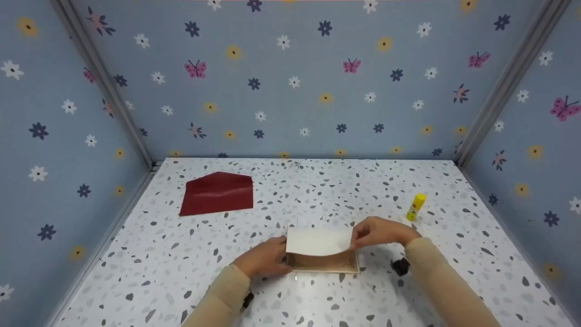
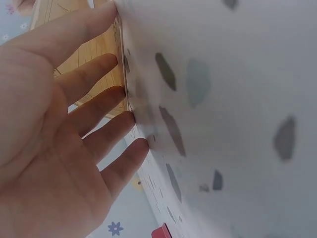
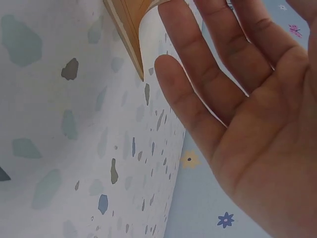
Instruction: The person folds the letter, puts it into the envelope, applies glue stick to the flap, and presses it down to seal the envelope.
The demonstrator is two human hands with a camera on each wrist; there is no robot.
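Note:
A folded paper card [image 1: 317, 240] lies in front of me, cream on the outside and tan with thin printed lines inside. Its upper leaf is raised and bowed over the lower one. At the card's right corner, my right hand [image 1: 379, 230] pinches the raised leaf between thumb and fingers. My left hand [image 1: 265, 259] rests along the left edge. In the left wrist view its fingers [image 2: 101, 96] are spread and fairly straight, with tips at the card's edge near the tabletop. The right wrist view shows the card's corner [image 3: 130, 20] beside my fingers; the pinch itself is mostly out of frame.
A dark red envelope [image 1: 220, 195] with a pointed flap lies at the back left. To the right, beyond my right wrist, is a yellow glue stick [image 1: 415, 207]. Flower-patterned walls [image 1: 290, 81] enclose the speckled table [image 1: 159, 259] at the back and sides.

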